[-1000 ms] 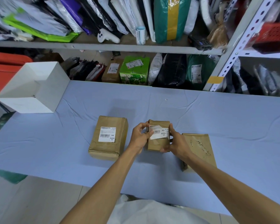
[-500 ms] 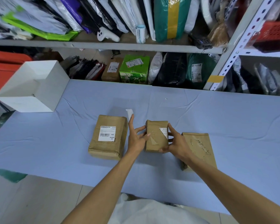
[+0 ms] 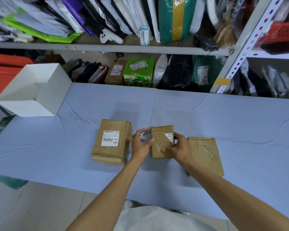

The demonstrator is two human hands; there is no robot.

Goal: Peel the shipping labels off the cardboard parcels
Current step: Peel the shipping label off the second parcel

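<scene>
A: Which pkg is being worked?
B: Middle parcel (image 3: pixel 162 142), ctr of table (image 3: pixel 207 114). Label remnant (image 3: pixel 169 137) only at its 2 o'clock corner.
A: Hands?
B: R hand (image 3: pixel 178 147) grips its 3 o'clock edge, thumb across the front. L hand (image 3: pixel 140 145) at 9, fingers curled. Blurred pale scrap (image 3: pixel 145 132) at the tips; can't tell if pinched.
A: Others?
B: Labelled parcel (image 3: pixel 111 154) at 9 o'clock, stripped parcel (image 3: pixel 205 155) at 4.
</scene>
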